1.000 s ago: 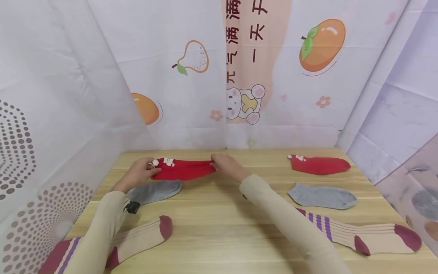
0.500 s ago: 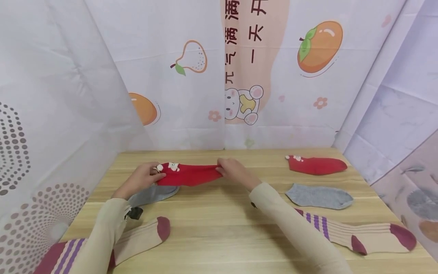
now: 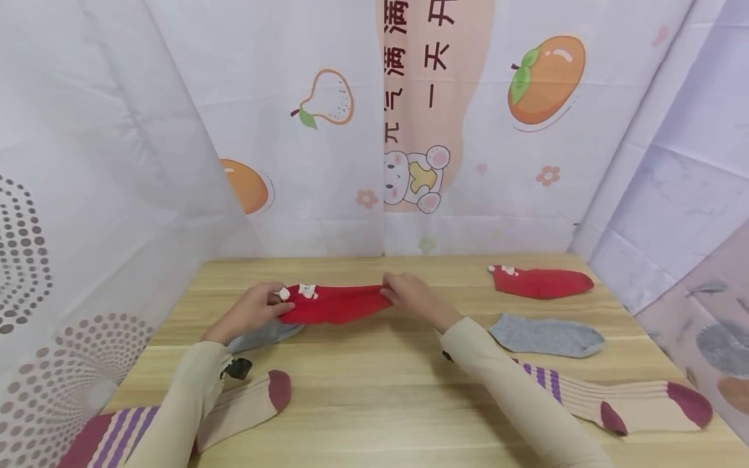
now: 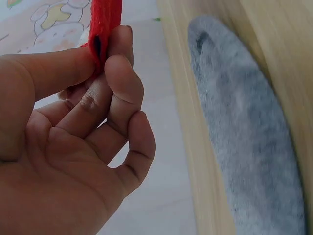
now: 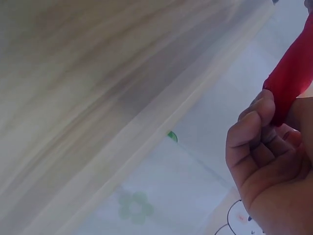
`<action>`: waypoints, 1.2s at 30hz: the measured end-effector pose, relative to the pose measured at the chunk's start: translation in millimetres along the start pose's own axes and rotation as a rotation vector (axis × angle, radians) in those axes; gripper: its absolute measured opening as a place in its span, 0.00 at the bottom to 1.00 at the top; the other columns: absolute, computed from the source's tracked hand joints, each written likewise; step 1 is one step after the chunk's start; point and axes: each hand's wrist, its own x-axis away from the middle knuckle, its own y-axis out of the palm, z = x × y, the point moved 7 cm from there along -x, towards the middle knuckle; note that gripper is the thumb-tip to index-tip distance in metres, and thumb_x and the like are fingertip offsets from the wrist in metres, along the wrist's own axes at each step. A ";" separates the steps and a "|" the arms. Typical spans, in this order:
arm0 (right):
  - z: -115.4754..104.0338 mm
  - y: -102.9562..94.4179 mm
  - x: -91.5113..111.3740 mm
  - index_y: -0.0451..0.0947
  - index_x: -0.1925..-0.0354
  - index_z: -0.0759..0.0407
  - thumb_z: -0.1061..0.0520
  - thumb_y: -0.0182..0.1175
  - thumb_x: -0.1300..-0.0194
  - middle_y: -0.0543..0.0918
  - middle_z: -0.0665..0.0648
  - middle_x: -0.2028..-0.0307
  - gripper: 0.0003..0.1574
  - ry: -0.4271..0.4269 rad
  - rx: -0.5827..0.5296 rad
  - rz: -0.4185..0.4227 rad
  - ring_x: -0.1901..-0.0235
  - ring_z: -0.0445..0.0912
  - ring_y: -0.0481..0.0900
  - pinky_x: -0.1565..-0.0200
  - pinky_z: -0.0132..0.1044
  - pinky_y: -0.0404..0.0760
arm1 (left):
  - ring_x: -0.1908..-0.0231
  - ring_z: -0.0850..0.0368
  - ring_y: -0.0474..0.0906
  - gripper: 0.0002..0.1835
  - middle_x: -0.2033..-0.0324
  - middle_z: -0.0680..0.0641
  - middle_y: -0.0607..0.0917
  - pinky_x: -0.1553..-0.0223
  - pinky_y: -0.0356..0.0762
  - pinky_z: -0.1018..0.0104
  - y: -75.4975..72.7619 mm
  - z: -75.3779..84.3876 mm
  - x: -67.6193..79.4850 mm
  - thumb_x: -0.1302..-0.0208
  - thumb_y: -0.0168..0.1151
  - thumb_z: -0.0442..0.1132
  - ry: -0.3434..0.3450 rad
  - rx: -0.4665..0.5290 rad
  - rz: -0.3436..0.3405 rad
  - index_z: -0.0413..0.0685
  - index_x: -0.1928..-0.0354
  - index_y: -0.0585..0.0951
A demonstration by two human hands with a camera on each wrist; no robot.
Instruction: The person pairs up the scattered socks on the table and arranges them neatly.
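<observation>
I pinch the red sock (image 3: 339,306) over the table (image 3: 363,406): left hand (image 3: 250,313) at cuff, right hand (image 3: 420,301) at toe, fingers curled; likely light, soft, floppy, so grip both ends

Held red sock (image 3: 342,305): matt knit cloth; grey socks (image 3: 547,336): fuzzy cloth; tabletop (image 3: 374,406): smooth wood.

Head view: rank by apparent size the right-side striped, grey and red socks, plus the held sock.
1. Striped sock, partly behind a sleeve
2. Grey sock and held sock: too alike to rank
3. Red sock, smallest
</observation>
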 end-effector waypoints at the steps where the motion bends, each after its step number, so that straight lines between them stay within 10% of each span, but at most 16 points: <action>1: 0.5 -1.2 1.6 0.73 0.66 0.56 0.58 0.61 0.30 0.77 0.47 0.76 0.07 0.003 -0.001 0.000 0.75 0.42 0.73 0.69 0.34 0.75 | 0.66 0.54 0.82 0.07 0.63 0.42 0.86 0.66 0.83 0.62 1.6 1.9 -0.1 0.35 0.65 0.32 0.004 0.008 -0.009 0.38 0.61 0.77; 36: 3.1 -43.8 99.1 0.73 0.66 0.52 0.58 0.63 0.31 0.72 0.42 0.79 0.08 0.100 -0.013 0.022 0.80 0.38 0.68 0.74 0.31 0.71 | 0.79 0.58 0.74 0.06 0.79 0.53 0.82 0.78 0.72 0.69 54.2 60.3 3.9 0.35 0.67 0.34 0.146 0.002 -0.226 0.44 0.67 0.78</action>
